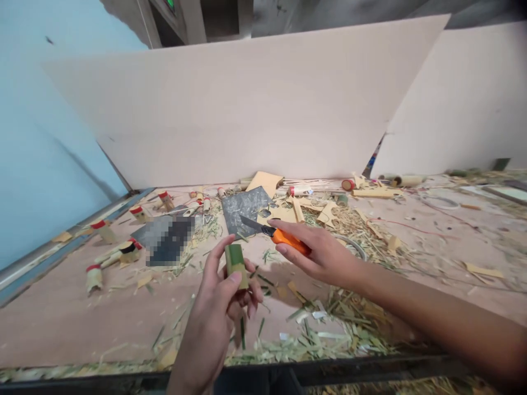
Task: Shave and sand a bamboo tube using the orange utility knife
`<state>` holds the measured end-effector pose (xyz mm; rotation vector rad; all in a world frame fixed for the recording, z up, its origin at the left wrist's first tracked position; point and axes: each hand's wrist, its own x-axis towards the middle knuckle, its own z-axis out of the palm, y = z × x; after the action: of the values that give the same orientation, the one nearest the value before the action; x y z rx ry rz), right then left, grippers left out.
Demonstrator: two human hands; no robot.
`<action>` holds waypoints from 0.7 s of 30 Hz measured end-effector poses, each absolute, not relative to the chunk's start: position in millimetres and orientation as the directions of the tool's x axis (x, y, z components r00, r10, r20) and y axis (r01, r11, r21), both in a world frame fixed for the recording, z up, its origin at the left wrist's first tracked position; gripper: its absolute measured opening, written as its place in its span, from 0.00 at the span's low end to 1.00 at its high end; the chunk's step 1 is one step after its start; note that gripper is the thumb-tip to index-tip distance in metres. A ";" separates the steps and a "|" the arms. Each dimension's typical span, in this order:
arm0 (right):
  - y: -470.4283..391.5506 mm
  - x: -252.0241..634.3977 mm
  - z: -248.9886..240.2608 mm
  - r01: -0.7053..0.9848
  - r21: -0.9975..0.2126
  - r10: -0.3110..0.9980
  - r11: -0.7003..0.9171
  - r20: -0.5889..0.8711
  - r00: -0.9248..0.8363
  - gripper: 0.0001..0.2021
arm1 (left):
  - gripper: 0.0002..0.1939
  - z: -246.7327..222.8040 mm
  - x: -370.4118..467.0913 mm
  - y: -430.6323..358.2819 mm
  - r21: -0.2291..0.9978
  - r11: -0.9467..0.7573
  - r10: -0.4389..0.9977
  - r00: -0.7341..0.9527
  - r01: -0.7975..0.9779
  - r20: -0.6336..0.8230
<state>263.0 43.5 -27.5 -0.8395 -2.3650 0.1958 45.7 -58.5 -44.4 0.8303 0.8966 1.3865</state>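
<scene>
My left hand [224, 296] is closed around a short bamboo piece [236, 263], green at its upper part and pale lower down. It is held nearly upright above the table's front part. Just to the right, my right hand [317, 249] grips a utility knife [290, 241] by its orange handle. The dark blade points left and slightly up, above and apart from the bamboo piece. A dark speckled sheet [239, 208] lies on the table behind the knife.
Shavings [349, 323] litter the table [102, 323]. Several red-capped bamboo pieces [94, 278] stand or lie at the left. Yellow card scraps [327, 214] and a cut yellow sheet lie farther back. A pale upright panel [247, 109] bounds the table's rear.
</scene>
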 end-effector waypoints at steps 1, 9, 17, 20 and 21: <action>41.9 262.4 -27.7 0.502 -0.310 0.587 0.808 0.506 -0.633 0.24 | 0.31 -45.3 46.3 -58.7 0.900 0.031 0.999 -0.009 -0.434 -0.039; 36.9 257.5 -33.9 0.446 -0.128 0.453 0.886 0.443 -0.773 0.26 | 0.21 -52.3 49.2 -57.3 0.941 0.051 0.990 -0.105 -0.336 -0.091; 27.1 251.8 -37.0 0.358 -0.074 0.358 0.931 0.380 -0.853 0.26 | 0.34 -62.1 45.6 -53.9 0.962 0.056 0.992 -0.097 -0.269 -0.085; 23.8 249.2 -37.2 0.328 -0.122 0.350 0.937 0.327 -0.878 0.26 | 0.36 -61.5 45.4 -53.7 0.975 0.058 0.993 -0.089 -0.212 -0.078; 23.4 248.5 -37.6 0.324 -0.130 0.349 0.937 0.323 -0.880 0.26 | 0.36 -60.7 45.8 -53.6 0.980 0.046 0.994 -0.088 -0.192 -0.064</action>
<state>248.5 23.4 -37.6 -0.4926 -2.7482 0.1029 45.8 -53.6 -60.7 0.9816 1.1588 1.3204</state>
